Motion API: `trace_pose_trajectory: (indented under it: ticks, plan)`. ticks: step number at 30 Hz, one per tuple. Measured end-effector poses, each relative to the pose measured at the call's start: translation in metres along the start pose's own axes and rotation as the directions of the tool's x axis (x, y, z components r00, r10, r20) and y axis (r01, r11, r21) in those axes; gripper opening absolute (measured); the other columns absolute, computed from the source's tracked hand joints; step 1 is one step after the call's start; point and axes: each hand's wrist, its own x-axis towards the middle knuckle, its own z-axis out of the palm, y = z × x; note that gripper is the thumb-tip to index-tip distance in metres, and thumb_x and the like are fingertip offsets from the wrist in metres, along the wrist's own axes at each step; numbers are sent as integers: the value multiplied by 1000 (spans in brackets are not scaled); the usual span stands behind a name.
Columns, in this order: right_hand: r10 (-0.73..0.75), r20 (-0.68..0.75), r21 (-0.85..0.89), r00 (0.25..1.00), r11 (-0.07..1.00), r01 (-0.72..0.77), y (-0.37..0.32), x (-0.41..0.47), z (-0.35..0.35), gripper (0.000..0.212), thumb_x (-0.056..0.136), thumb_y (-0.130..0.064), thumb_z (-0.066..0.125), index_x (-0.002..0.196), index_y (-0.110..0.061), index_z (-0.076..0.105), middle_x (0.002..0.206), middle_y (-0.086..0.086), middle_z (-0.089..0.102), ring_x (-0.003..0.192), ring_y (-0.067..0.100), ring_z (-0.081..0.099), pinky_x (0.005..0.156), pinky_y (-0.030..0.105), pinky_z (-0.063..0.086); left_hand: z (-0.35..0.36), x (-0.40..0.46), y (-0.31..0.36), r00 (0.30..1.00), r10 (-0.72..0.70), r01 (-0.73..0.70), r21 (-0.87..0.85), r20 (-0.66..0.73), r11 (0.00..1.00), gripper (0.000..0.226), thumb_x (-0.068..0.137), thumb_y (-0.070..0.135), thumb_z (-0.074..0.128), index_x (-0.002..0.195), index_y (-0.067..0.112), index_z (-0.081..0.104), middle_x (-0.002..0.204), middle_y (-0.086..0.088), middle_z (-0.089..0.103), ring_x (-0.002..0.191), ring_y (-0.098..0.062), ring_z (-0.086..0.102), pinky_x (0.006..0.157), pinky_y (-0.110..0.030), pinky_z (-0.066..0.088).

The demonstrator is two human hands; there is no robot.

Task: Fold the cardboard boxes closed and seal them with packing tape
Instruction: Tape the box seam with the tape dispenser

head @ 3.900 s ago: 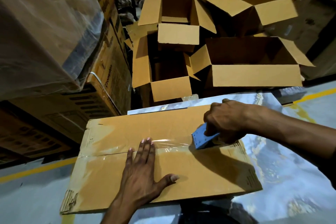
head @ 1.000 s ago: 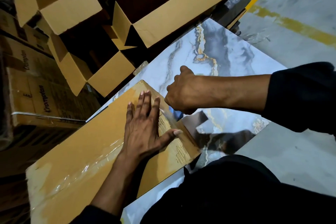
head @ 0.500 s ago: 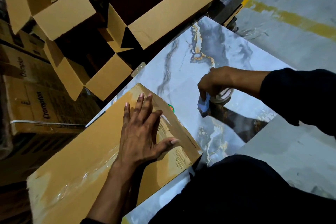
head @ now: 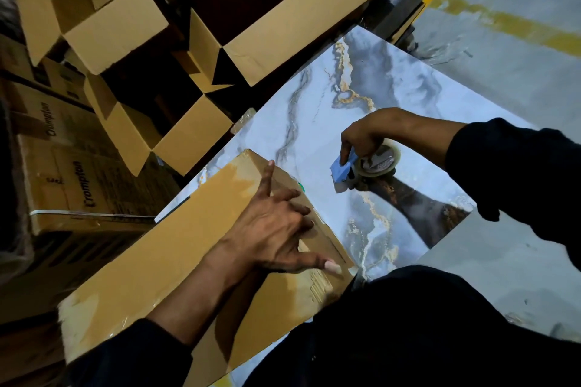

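A flat brown cardboard box [head: 176, 248] lies closed on the marble-patterned table [head: 386, 78], with clear tape along its seam. My left hand [head: 276, 229] rests on the box's right end, fingers spread and bending down over the edge. To the right, my right hand [head: 364, 138] grips a blue tape dispenser [head: 367, 163] with a roll of clear packing tape, set down on the table top apart from the box.
Several open cardboard boxes [head: 283, 19] with raised flaps are stacked behind the table. Printed cartons [head: 85, 185] stand at the left. A grey floor with yellow lines [head: 522, 28] lies at the right. My dark-clothed body fills the lower right.
My right hand has pulled the dispenser away from the box's end and lowered it onto the table. My left hand's fingers slid toward the box's right edge and spread.
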Motion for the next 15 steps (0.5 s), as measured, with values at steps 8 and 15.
trace_pose_trajectory:
  ticks: [8, 15]
  plan:
    - [-58, -108, 145, 992, 987, 74, 8, -6, 2, 57, 97, -2, 53, 140, -38, 63, 140, 3, 58, 94, 27, 57, 72, 34, 45, 4, -1, 32, 518, -852, 713, -511, -78, 481, 88, 100, 64, 37, 165, 6, 23, 174, -15, 16, 161, -29, 15, 130, -54, 11]
    - [-69, -180, 192, 981, 976, 104, 4, -18, -3, 55, 98, -7, 56, 141, -42, 60, 142, 3, 55, 106, 30, 60, 84, 40, 50, -4, 17, 40, 520, -833, 758, -552, 189, 348, 115, 90, 36, 70, 164, 2, -11, 172, -19, -20, 160, -37, -15, 129, -59, 2]
